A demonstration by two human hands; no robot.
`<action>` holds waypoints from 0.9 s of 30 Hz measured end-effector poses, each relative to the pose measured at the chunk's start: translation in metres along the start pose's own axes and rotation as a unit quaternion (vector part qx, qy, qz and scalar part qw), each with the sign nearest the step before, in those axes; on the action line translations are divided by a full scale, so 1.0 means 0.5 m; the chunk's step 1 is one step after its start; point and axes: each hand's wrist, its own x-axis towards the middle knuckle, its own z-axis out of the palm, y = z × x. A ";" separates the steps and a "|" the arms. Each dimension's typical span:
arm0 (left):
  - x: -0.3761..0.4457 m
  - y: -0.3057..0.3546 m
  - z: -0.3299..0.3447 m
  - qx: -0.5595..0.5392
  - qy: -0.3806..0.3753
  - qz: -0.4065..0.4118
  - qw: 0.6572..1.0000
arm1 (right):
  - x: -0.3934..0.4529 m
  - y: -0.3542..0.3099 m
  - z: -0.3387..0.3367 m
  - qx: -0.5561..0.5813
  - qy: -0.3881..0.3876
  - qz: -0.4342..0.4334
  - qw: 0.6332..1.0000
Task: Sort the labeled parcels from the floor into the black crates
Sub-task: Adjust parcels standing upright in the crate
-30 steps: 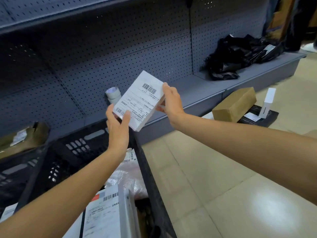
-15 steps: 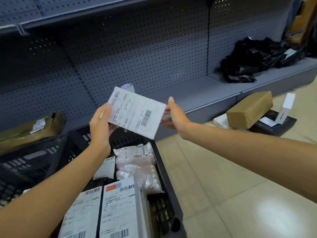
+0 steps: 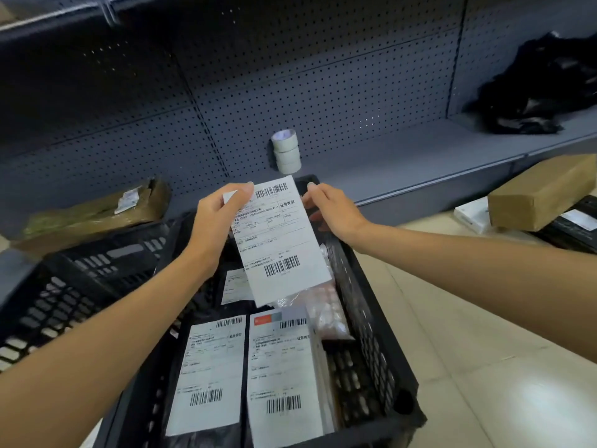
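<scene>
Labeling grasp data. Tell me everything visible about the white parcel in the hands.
The white parcel is a flat white box whose upper face carries a shipping label with barcodes near the top and bottom. It is tilted, long axis running away from the camera, above the black crate. The left hand grips its top left corner; the right hand sits at its right edge, contact unclear.

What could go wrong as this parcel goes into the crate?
The left hand alone pinches the white labeled parcel by its top corner, with the right hand beside it, so it might slip. Dropped, it would likely land on the clear bagged parcel in the black crate, hiding its label.
</scene>
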 end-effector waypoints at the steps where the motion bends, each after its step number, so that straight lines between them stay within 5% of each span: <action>1: 0.000 -0.004 -0.007 0.003 -0.002 -0.001 1.000 | 0.002 0.000 0.011 -0.012 -0.010 -0.004 1.000; 14: 0.007 -0.077 -0.073 0.039 -0.016 -0.006 0.999 | 0.041 0.051 0.051 -0.233 -0.055 -0.119 0.964; 27: 0.099 -0.217 -0.117 0.127 0.008 -0.005 0.992 | 0.134 0.088 0.045 -0.555 -0.254 -0.205 0.765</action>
